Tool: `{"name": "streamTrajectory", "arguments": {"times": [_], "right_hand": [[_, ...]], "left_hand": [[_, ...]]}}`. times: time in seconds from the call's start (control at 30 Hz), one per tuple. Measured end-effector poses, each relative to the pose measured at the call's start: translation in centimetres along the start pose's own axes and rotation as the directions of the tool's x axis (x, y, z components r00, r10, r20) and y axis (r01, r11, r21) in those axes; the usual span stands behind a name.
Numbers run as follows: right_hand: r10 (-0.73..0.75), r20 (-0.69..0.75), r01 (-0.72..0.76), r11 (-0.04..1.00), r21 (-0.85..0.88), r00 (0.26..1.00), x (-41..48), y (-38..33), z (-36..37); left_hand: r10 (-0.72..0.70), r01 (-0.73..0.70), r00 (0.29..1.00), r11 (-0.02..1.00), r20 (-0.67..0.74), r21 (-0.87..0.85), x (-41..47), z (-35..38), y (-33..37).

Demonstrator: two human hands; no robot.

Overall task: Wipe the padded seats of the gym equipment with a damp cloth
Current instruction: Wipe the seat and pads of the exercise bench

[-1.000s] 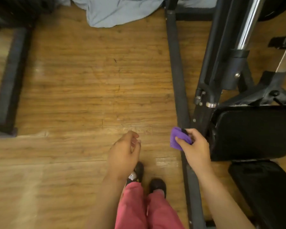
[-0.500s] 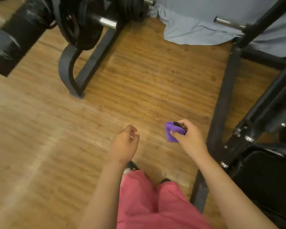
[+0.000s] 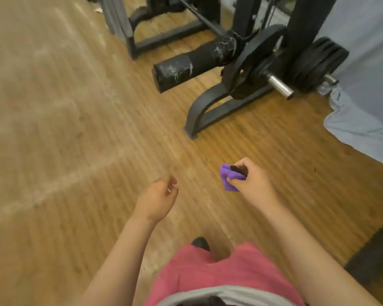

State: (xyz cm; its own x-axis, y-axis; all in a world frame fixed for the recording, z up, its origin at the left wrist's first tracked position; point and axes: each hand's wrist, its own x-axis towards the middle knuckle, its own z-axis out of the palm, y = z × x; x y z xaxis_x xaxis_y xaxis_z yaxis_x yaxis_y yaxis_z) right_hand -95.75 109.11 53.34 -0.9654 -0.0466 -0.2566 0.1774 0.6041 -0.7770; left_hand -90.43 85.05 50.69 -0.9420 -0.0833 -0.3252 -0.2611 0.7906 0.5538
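Gripping a bunched purple cloth [image 3: 229, 182] in the right hand [image 3: 253, 183], curled tight round it, above the wooden floor [image 3: 75, 151]. Holding the left hand [image 3: 158, 197] loosely curled and empty, apart from the cloth. Facing a black weight plate [image 3: 250, 62] and worn foam roller [image 3: 190, 65] ahead.

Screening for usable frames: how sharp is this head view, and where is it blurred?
Head view: motion blur smears the wooden floor at left and the shorts at bottom; the purple cloth in the right hand and the weight plate read fairly clearly.
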Motion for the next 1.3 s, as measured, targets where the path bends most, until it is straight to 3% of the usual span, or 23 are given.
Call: {"name": "streamTrajectory", "arguments": {"times": [0.13, 0.23, 0.4, 0.6, 0.73, 0.97, 1.1, 1.2, 1.3], "right_hand": [[-0.118, 0.188, 0.125, 0.992, -0.024, 0.975, 3.5, -5.2, 5.3], [-0.197, 0.348, 0.208, 0.978, 0.005, 0.917, 5.2, -9.1, 9.8], [-0.252, 0.599, 0.345, 0.938, -0.043, 0.76, 8.3, -14.8, 17.7], [-0.317, 0.77, 0.486, 0.874, 0.01, 0.554, 13.0, -23.4, 28.5], [-0.337, 0.855, 0.59, 0.806, 0.046, 0.394, 14.5, -29.8, 35.6], [-0.29, 0.955, 0.792, 0.596, 0.133, 0.058, 11.0, -37.1, 47.6], [-0.228, 0.968, 0.795, 0.566, 0.216, -0.101, 4.3, -38.9, 54.0], [-0.188, 0.96, 0.823, 0.496, 0.276, -0.208, -1.8, -39.9, 59.0], [-0.144, 0.953, 0.842, 0.445, 0.304, -0.268, -8.6, -41.1, 63.9]], "left_hand": [[-0.137, 0.128, 0.983, 0.988, -0.12, -0.084, -0.9, -3.3, -4.4], [-0.251, 0.223, 0.95, 0.962, -0.185, -0.158, -1.8, -5.2, -7.4], [-0.438, 0.366, 0.857, 0.888, -0.271, -0.276, -2.3, -8.4, -12.8], [-0.625, 0.504, 0.731, 0.765, -0.273, -0.402, -0.8, -13.5, -20.3], [-0.755, 0.562, 0.595, 0.636, -0.275, -0.529, -2.3, -17.6, -25.0], [-0.942, 0.559, 0.23, 0.335, -0.246, -0.758, -11.6, -18.7, -30.6], [-0.983, 0.491, 0.031, 0.172, -0.18, -0.854, -17.5, -16.0, -33.1], [-0.992, 0.439, -0.052, 0.081, -0.116, -0.895, -22.1, -14.4, -35.7], [-0.993, 0.409, -0.099, 0.012, -0.057, -0.913, -28.0, -13.4, -38.8]]}}
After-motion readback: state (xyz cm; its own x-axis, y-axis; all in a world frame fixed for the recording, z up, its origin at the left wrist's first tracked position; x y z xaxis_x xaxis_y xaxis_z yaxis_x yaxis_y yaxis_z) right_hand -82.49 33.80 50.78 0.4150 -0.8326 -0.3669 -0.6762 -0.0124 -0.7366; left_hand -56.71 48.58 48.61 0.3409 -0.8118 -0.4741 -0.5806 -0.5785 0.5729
